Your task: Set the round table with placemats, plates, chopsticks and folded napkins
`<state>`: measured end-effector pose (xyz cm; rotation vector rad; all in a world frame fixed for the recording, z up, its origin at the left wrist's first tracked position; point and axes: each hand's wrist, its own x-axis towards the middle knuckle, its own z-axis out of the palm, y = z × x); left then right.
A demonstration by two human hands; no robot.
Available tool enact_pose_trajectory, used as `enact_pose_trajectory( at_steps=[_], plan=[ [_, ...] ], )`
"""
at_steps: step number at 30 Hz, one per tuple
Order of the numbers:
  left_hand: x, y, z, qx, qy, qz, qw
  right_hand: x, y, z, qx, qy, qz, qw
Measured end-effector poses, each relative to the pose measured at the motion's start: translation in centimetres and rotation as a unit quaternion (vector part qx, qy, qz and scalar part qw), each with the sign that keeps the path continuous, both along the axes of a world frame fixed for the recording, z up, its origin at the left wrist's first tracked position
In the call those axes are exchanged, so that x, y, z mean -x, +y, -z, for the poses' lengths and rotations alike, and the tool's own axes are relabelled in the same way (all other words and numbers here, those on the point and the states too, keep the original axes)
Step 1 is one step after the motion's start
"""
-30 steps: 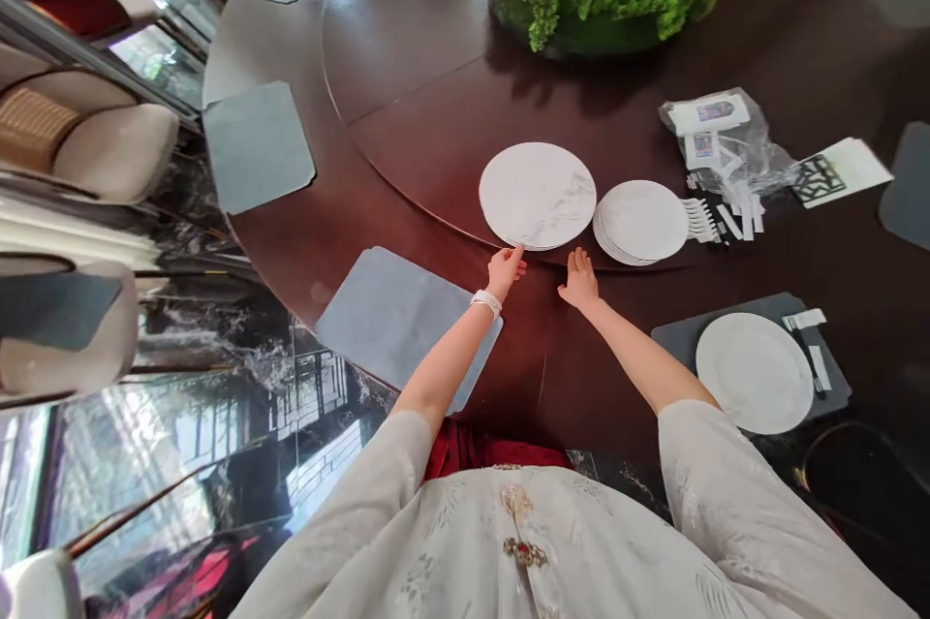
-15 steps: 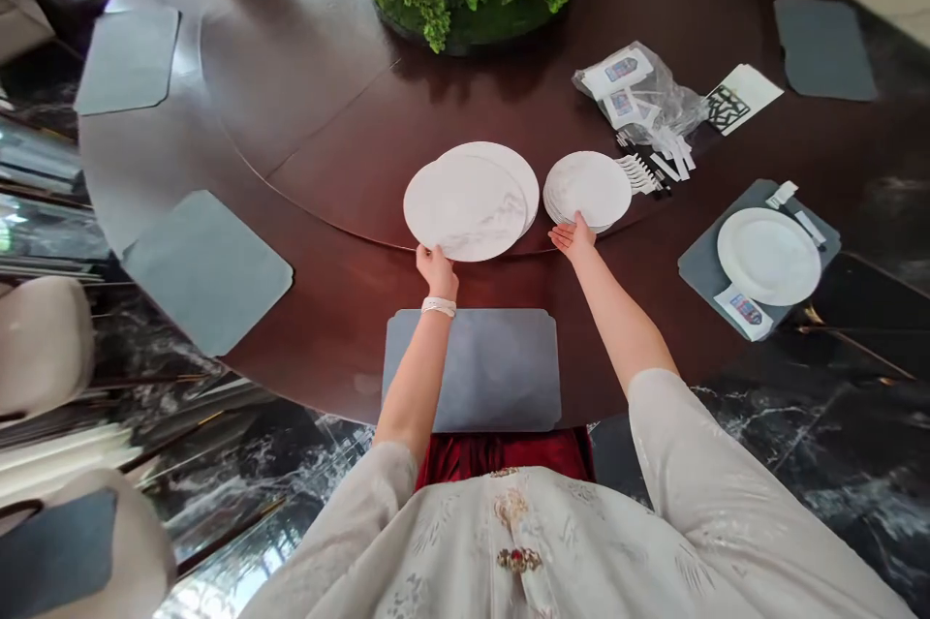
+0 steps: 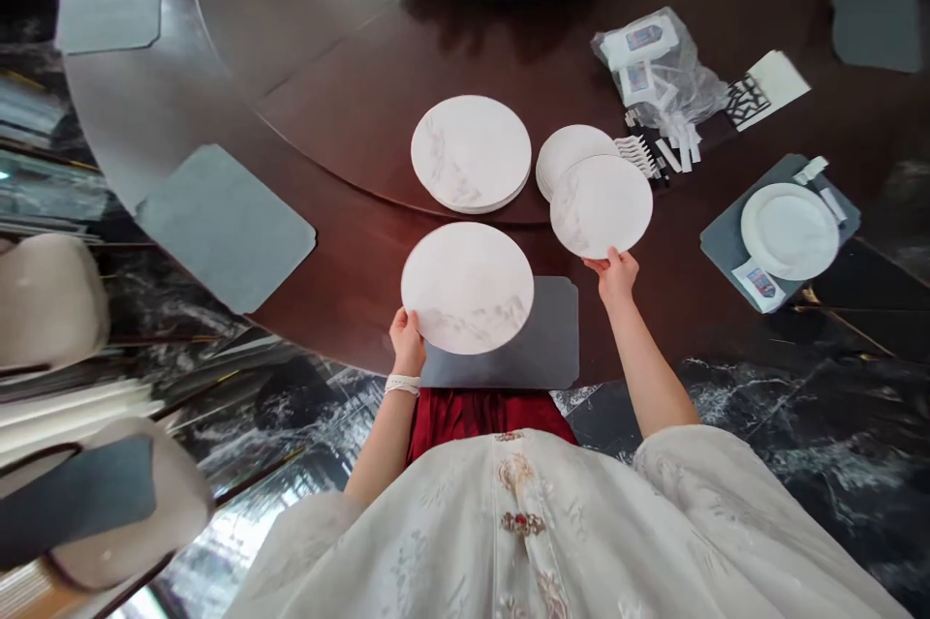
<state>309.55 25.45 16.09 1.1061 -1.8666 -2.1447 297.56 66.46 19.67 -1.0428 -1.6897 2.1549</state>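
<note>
dark table (image 3: 349, 285): left hand (image 3: 407, 343) grips a marble-look plate (image 3: 467, 288), right hand (image 3: 617, 275) another plate (image 3: 602, 206); packet labels (image 3: 643, 40) unreadable.

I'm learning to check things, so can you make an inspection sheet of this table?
Surface: dark polished round wooden table with grey rounded placemats.
Job's things: round white marble-patterned plate, second white plate, stack of white plates.
Clutter: clear plastic bag, white paper strips.
Hands: left hand holds the round white marble-patterned plate's rim; right hand holds the second white plate's rim.
Cables: nothing seen.
Surroundings: cream chair, black veined marble floor.
</note>
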Motion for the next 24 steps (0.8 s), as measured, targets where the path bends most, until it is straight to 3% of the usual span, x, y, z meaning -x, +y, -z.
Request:
enact_pose_trajectory(
  at_steps=[4, 8, 13, 18, 21, 24],
  plan=[
    [-4.1, 2.6, 2.7, 0.023, -0.112, 0.033, 0.993, -9.0, -2.0, 0.3, -0.026, -0.042, -0.133, 0.99],
    [-5.2, 4.3, 5.3, 0.011, -0.112, 0.069, 0.991, -13.8, -4.9, 2.5, -0.034, -0.136, -0.264, 0.954],
    [-5.6, 4.6, 7.0, 0.002, -0.098, 0.068, 0.993, -15.6, -6.9, 5.2, -0.056, -0.191, -0.338, 0.92],
    [-6.2, 4.4, 6.8, 0.02, -0.107, 0.072, 0.991, -15.9, -7.5, 7.2, -0.088, -0.188, -0.387, 0.898],
    [-6.6, 3.7, 6.3, 0.093, -0.132, 0.136, 0.978, -15.8, -7.9, 8.3, -0.165, -0.185, -0.448, 0.859],
    [-6.8, 2.9, 5.9, 0.22, -0.179, 0.219, 0.934, -15.7, -8.3, 8.9, -0.289, -0.195, -0.473, 0.809]
  ],
)
